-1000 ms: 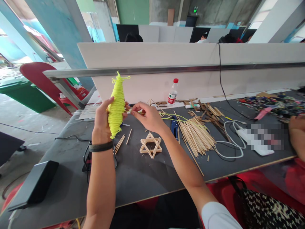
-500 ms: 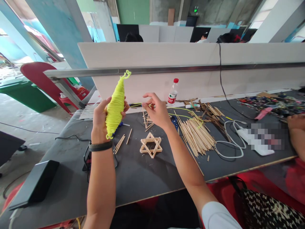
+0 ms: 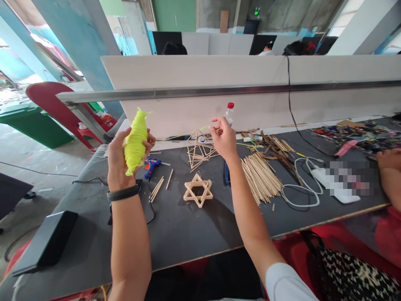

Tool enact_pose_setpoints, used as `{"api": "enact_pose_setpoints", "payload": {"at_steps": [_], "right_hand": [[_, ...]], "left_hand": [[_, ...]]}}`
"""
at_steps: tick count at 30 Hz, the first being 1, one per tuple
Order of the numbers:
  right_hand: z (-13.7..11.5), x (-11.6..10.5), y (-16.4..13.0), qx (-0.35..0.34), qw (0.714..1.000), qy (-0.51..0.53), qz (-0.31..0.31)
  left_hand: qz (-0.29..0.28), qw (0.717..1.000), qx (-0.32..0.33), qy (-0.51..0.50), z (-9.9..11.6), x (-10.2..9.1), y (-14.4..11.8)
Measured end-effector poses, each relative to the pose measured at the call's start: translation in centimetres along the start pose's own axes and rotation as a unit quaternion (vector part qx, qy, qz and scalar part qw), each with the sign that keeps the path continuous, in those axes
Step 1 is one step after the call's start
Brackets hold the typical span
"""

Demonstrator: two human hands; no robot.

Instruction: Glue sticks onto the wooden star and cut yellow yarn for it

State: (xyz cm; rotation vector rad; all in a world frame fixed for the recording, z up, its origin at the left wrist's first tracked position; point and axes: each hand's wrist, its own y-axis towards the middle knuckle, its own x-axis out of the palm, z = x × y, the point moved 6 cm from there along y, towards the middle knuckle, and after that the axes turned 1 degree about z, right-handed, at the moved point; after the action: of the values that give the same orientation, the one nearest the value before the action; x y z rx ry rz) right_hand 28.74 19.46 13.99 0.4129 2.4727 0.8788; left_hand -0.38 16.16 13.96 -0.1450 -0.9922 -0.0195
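Note:
My left hand [image 3: 117, 156] is wrapped round a spindle-shaped bundle of neon-yellow yarn [image 3: 135, 142], raised over the table's left part. From the bundle a thin yellow strand [image 3: 178, 137] stretches right to my right hand [image 3: 224, 137], whose thumb and forefinger pinch it. A loose end trails past that hand towards the sticks. Between my forearms a six-pointed star of wooden sticks [image 3: 198, 191] lies on the dark table [image 3: 184, 234]. Behind it stands a larger open frame of thin sticks [image 3: 196, 152], partly hidden by my right hand.
A blue glue gun [image 3: 152, 167] and several loose sticks [image 3: 157, 189] lie left of the star. To the right are a pile of sticks [image 3: 261, 177], a white cable [image 3: 302, 205] and another person's arm [image 3: 390, 175]. A red-capped bottle [image 3: 230, 112] stands behind my right hand.
My left hand has moved left and down with the yarn bundle. My right hand has moved right, and the strand between the hands is longer. The glue gun is now more exposed.

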Motion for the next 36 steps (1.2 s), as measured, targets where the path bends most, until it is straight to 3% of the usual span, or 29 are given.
{"api": "enact_pose_setpoints", "payload": {"at_steps": [5,12,22,30,36], "right_hand": [[1.4,-1.6,0.3,0.031,0.996,-0.083,0.026],[1.3,-1.7,0.3,0.03,0.994,-0.1,-0.035],[-3.5,-3.9,-0.1,-0.067,0.992,-0.073,0.083],[-10.1,-3.7,-2.7,-0.18,0.982,0.007,0.048],[-12.6,-4.4,-4.3,-0.251,0.968,0.003,0.001]], "left_hand": [[0.012,1.0,0.014,-0.002,0.5,-0.2,0.0],[0.03,0.999,-0.01,0.022,-0.1,0.1,0.2],[0.049,0.996,-0.011,0.077,-0.4,0.9,-0.5],[0.095,0.991,0.003,0.092,-1.3,1.5,-0.6],[0.016,0.992,-0.031,0.117,-1.4,2.5,-1.3]]}}
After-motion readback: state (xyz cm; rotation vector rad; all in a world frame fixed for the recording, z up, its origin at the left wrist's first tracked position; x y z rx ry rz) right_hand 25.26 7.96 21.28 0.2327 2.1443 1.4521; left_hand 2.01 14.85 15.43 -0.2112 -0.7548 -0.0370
